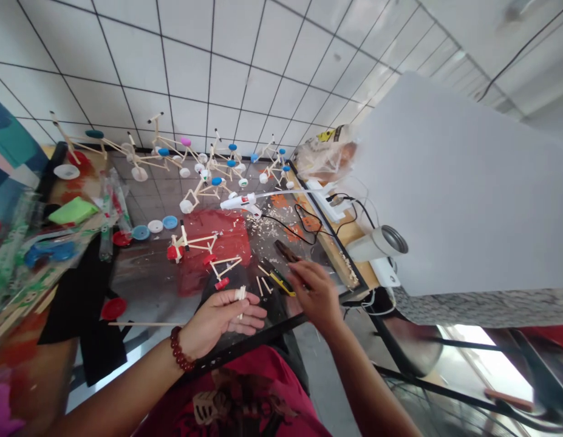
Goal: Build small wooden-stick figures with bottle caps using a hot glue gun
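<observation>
My left hand (233,315), with a red bead bracelet at its wrist, is turned palm up and holds a few short pale wooden sticks (241,295) under the thumb. My right hand (315,292) is closed around the handles of dark pliers (286,251), whose jaws point up and to the left. Between the hands lie a yellow cutter (281,283) and several small stick pieces (264,285). Beyond my left hand, a stick frame with red caps (209,259) rests on a red sheet (238,233).
A white glue gun (240,203) with a black cord lies mid-table. Behind it stand several stick models with blue and white caps (216,181). Blue and white caps (155,226) lie left. A power strip (329,203) and a white cylinder (376,244) are at the right.
</observation>
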Demonstrator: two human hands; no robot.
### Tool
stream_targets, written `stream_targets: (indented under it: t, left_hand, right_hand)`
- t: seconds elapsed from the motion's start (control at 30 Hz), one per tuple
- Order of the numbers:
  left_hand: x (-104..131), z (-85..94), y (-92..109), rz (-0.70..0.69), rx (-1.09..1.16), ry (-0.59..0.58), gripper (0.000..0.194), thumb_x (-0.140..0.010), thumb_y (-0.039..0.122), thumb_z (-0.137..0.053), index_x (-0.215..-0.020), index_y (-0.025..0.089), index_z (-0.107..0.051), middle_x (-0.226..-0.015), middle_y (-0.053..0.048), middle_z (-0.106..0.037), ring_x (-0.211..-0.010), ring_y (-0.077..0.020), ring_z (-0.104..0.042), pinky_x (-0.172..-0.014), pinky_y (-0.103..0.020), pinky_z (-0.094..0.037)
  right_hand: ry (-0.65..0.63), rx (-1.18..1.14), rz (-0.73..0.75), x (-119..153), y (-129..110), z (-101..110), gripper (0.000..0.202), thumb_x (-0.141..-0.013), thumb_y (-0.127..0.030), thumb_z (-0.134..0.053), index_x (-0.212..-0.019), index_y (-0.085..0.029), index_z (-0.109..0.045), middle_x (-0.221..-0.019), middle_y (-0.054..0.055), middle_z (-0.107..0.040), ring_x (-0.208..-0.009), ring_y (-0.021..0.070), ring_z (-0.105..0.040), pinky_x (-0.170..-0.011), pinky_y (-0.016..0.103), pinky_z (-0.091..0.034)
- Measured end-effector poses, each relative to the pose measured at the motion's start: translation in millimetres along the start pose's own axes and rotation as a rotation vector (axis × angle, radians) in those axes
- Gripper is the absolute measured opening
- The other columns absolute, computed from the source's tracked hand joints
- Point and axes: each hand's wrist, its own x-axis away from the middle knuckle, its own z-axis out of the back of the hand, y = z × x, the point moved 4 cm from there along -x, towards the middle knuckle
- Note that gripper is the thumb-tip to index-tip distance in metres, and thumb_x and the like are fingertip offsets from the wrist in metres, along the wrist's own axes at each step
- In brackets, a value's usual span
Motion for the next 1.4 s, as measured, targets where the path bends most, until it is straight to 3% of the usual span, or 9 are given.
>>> stream_targets:
  t: [0.1, 0.2, 0.4, 0.57, 0.7, 0.9, 1.07, 1.23, 1.4]
  left_hand:
    - [2, -4.5, -2, 0.023, -0.044, -0.040, 0.038, -0.077, 0.040, -0.079, -0.101, 0.011, -0.070, -0.095, -0.018, -0.078, -0.079, -0.0247, -0.076, -0.073, -0.034, -0.058]
    - [4, -7.6, -2, 0.016, -0.067, -0.076, 0.037, -0.077, 0.042, -0.079, -0.097, 0.012, -0.069, -0.092, -0.016, -0.078, -0.073, -0.0230, -0.076, -0.068, -0.031, -0.059]
    - [2, -9.2, -4, 0.002, -0.113, -0.105, 0.037, -0.081, 0.047, -0.073, -0.098, 0.015, -0.063, -0.091, -0.013, -0.077, -0.059, -0.0183, -0.072, -0.051, -0.025, -0.055]
    - [0, -5.0, -3, -0.162, -0.440, 0.002, 0.039, -0.089, 0.054, -0.059, -0.089, 0.015, -0.063, -0.064, -0.005, -0.069, -0.050, -0.0135, -0.062, -0.049, -0.023, -0.048]
    - [5, -5.2, 5, -0.297, -0.749, 0.062, 0.035, -0.097, 0.045, -0.046, -0.086, 0.017, -0.062, -0.060, -0.003, -0.066, -0.050, -0.0129, -0.058, -0.052, -0.023, -0.046]
    - [13, -10.7, 17, -0.494, -1.039, 0.109, 0.027, -0.098, 0.029, -0.045, -0.080, 0.019, -0.062, -0.062, 0.000, -0.063, -0.056, -0.0129, -0.058, -0.059, -0.022, -0.042]
    - [14, -11.7, 13, -0.495, -1.015, 0.090, 0.024, -0.099, 0.028, -0.044, -0.085, 0.020, -0.062, -0.060, 0.001, -0.062, -0.055, -0.0127, -0.058, -0.059, -0.022, -0.041]
    - [11, -11.5, 5, -0.403, -0.886, 0.065, 0.031, -0.100, 0.038, -0.040, -0.086, 0.018, -0.060, -0.056, 0.001, -0.061, -0.049, -0.0115, -0.055, -0.055, -0.022, -0.043]
    - [6, -13.6, -1, -0.222, -0.569, 0.006, 0.041, -0.094, 0.052, -0.047, -0.101, 0.014, -0.061, -0.067, -0.003, -0.066, -0.050, -0.0121, -0.058, -0.049, -0.023, -0.044]
  right_hand:
    - [-0.151, -0.267, 0.122, 2, -49, -15, 0.023, -0.095, -0.021, -0.055, -0.111, -0.024, -0.071, -0.103, 0.008, -0.072, -0.096, 0.0192, -0.067, -0.086, 0.034, -0.055]
    - [-0.217, -0.389, 0.161, 2, -72, -24, 0.025, -0.096, -0.020, -0.054, -0.114, -0.023, -0.070, -0.098, 0.007, -0.073, -0.091, 0.0170, -0.068, -0.082, 0.031, -0.055]
    - [-0.146, -0.287, 0.259, 3, -73, -26, 0.018, -0.094, -0.017, -0.055, -0.095, -0.023, -0.072, -0.087, 0.005, -0.074, -0.079, 0.0163, -0.068, -0.075, 0.031, -0.053]
    - [-0.149, -0.195, 0.278, 5, -77, -27, 0.013, -0.091, -0.015, -0.055, -0.088, -0.022, -0.066, -0.086, 0.005, -0.072, -0.084, 0.0183, -0.067, -0.078, 0.032, -0.051]
    - [-0.129, -0.209, 0.238, 8, -80, -25, 0.010, -0.092, -0.015, -0.058, -0.095, -0.023, -0.064, -0.091, 0.005, -0.072, -0.088, 0.0188, -0.067, -0.080, 0.032, -0.052]
    - [-0.108, -0.172, 0.258, 8, -82, -21, 0.013, -0.094, -0.016, -0.057, -0.096, -0.023, -0.067, -0.091, 0.005, -0.072, -0.085, 0.0191, -0.067, -0.079, 0.033, -0.052]
    - [-0.059, -0.200, 0.264, 7, -80, -20, 0.017, -0.091, -0.011, -0.057, -0.085, -0.022, -0.068, -0.083, 0.003, -0.073, -0.078, 0.0166, -0.066, -0.075, 0.031, -0.050]
    - [0.015, -0.228, 0.280, 10, -82, -23, 0.016, -0.089, -0.011, -0.058, -0.082, -0.022, -0.067, -0.079, 0.003, -0.072, -0.075, 0.0171, -0.066, -0.074, 0.032, -0.051]
    - [-0.065, -0.240, 0.158, 7, -71, -22, 0.014, -0.091, -0.016, -0.060, -0.102, -0.022, -0.065, -0.092, 0.005, -0.073, -0.081, 0.0171, -0.068, -0.075, 0.030, -0.054]
